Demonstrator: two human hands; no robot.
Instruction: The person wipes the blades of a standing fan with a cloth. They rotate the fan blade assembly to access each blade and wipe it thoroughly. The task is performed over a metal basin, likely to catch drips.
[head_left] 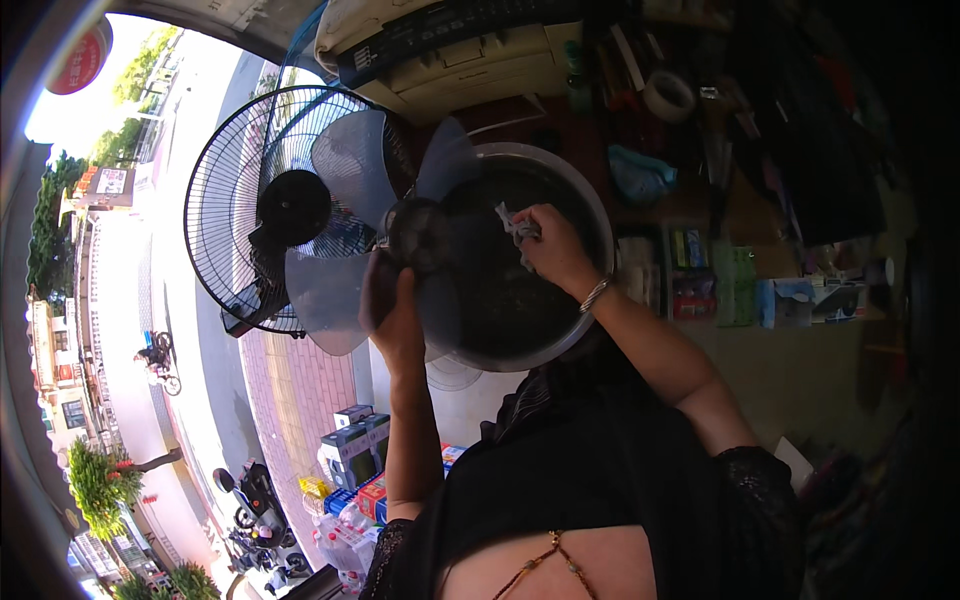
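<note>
My left hand is closed on a fan blade assembly. Its several translucent grey blades spread from a round dark hub, partly over the large basin. Inside the basin's pale rim it looks dark, and I cannot make out what it contains. Over the basin, my right hand grips a crumpled greyish cloth, apart from the blades. A bracelet circles that wrist. Behind the blades, to the left, stands a fan's black wire rear guard with a round dark motor at its centre.
Beyond the basin stands a cream cabinet-like unit. A tape roll, a light-blue bundle and small packages crowd the right. Boxes and plastic bottles lie at lower left, beside a sunlit street.
</note>
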